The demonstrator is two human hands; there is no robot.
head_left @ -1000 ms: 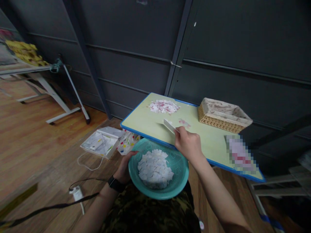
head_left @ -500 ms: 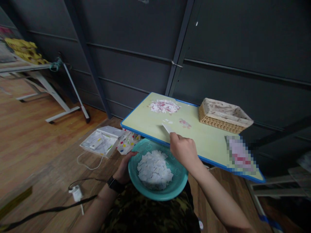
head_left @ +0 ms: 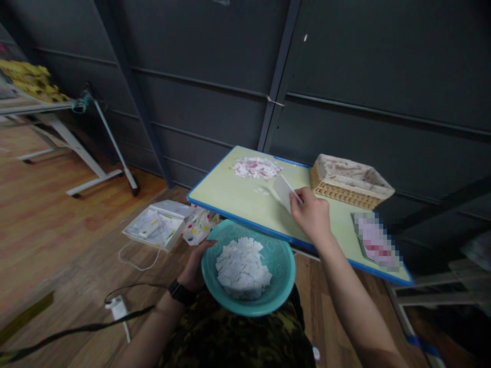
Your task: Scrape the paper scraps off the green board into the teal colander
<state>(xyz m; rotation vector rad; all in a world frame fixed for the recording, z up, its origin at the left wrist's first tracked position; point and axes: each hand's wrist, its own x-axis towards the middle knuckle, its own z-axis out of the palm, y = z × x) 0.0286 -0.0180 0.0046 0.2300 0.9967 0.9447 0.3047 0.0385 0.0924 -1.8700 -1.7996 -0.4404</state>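
Note:
My left hand (head_left: 196, 266) grips the left rim of a teal plastic colander (head_left: 283, 271), held just below the table's near edge. Inside the colander lies a heap of white paper scraps (head_left: 243, 268). My right hand (head_left: 315, 217) is closed on a flat, thin white card (head_left: 283, 193), tilted up over the tabletop. On the pale yellow table (head_left: 220, 197) with a blue edge lies a pile of white and pink scraps (head_left: 257, 167). A few loose scraps (head_left: 263, 191) rest left of the card.
A wicker basket (head_left: 345, 193) with a cloth lining stands at the table's back right. Nearer lies a pixelated flat object (head_left: 376, 240). On the floor at left are an open white box (head_left: 153, 227), a dotted bag (head_left: 199, 225), cables and a white plug (head_left: 118, 307). Dark panels rise behind.
My right hand has moved right and away from the colander, with the card now raised and tilted. My left hand and the colander stay nearly in place. The view has shifted slightly.

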